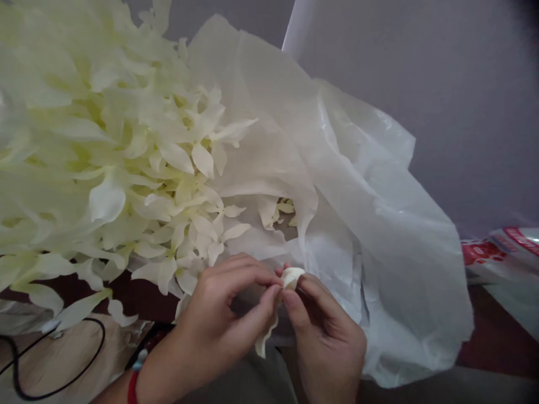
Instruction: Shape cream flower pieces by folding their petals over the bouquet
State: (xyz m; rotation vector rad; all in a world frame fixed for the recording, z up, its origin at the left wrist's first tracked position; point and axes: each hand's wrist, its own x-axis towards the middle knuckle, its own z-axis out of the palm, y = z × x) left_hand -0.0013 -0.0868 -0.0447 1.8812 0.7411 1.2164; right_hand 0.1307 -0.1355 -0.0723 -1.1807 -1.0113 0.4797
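Small cream petal piece (290, 277) pinched between fingertips of both hands, low centre. Left hand (221, 320) and right hand (324, 331) both closed on it. Behind: white plastic bag (379, 224); left, heap of cream petals (105, 157); black cable (54, 359) below.

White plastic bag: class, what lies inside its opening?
Through the opening of the white plastic bag, a few cream petals show. The folds cover everything deeper. In front, the left hand and right hand pinch one petal.
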